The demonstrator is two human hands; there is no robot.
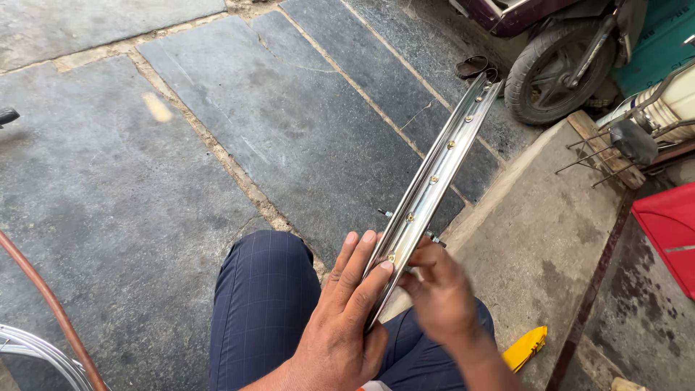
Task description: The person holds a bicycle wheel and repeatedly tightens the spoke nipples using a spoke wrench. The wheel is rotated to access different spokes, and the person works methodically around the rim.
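A shiny metal wheel rim point(441, 163) with brass spoke nipples along its channel runs edge-on from my lap up toward the upper right. My left hand point(346, 311) grips its near end, fingers wrapped over the left side. Blurred against the rim's right side is my right hand point(440, 286), its fingers pinched at a small part by a nipple; what they hold is too small to tell. A hub axle end point(384, 213) pokes out beside the rim. My knees in dark blue trousers point(264, 304) lie beneath.
Grey stone slabs point(217, 145) pave the ground ahead. A scooter's rear wheel point(554, 69) stands at the upper right, with a metal stand point(637, 130), a red box point(670, 232) and a yellow object point(526, 347) nearby. A brown hose point(51, 304) and another rim point(36, 355) lie at the lower left.
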